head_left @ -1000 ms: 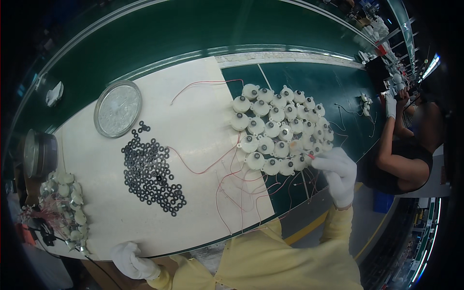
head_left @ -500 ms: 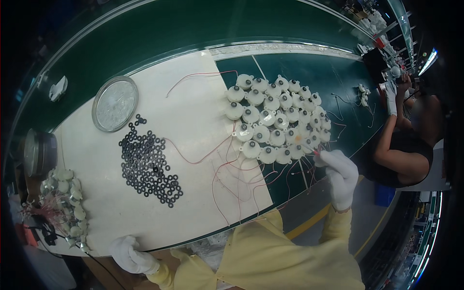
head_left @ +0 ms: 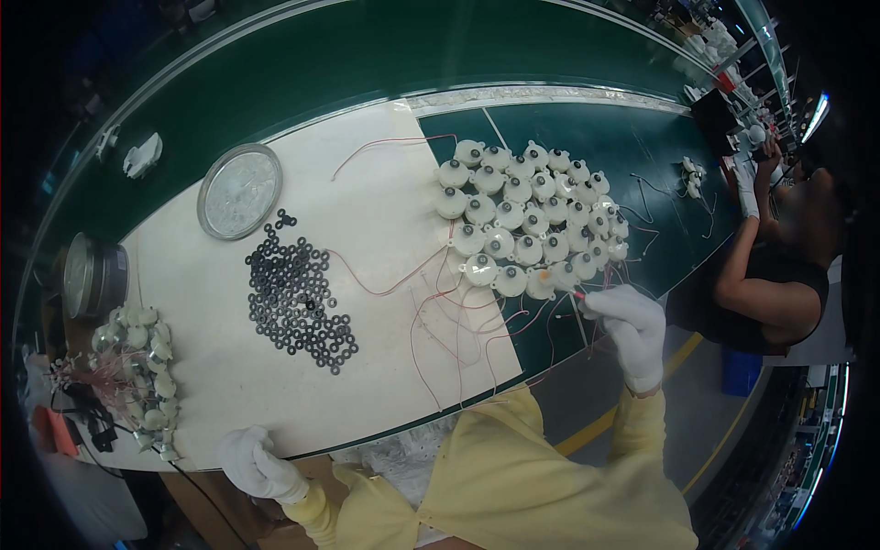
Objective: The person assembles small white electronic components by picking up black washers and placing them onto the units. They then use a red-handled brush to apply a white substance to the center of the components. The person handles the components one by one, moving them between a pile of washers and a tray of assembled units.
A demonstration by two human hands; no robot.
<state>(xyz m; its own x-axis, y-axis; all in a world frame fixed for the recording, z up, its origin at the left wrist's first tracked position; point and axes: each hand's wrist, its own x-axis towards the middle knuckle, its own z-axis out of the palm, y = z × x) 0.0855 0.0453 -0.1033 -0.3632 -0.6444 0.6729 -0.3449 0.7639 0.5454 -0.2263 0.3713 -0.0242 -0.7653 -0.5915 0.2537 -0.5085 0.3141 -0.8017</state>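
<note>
My right hand (head_left: 632,332), in a white glove, is at the near right side of a dense cluster of round cream-white plastic parts (head_left: 498,243). Its fingers pinch a slim stick-like tool (head_left: 577,294) with a reddish part. The tool's far end looks blurred and orange over the nearest row, and I cannot tell whether it touches a part. Most of these parts have a dark round piece in the middle, and thin red and white wires (head_left: 440,335) trail from the cluster. My gloved left hand (head_left: 257,466) is curled closed by the table's front edge, its inside hidden.
Many small black rings (head_left: 289,293) lie spread on the white board, with a round metal lid (head_left: 240,192) behind them. A round tin (head_left: 96,277) and a heap of wired white parts (head_left: 137,376) are at far left. Another person (head_left: 770,284) works at right.
My right hand has shifted slightly left and nearer along the front row, the slim tool moving with it. The whole view has turned a little. My left hand stays curled near the edge.
</note>
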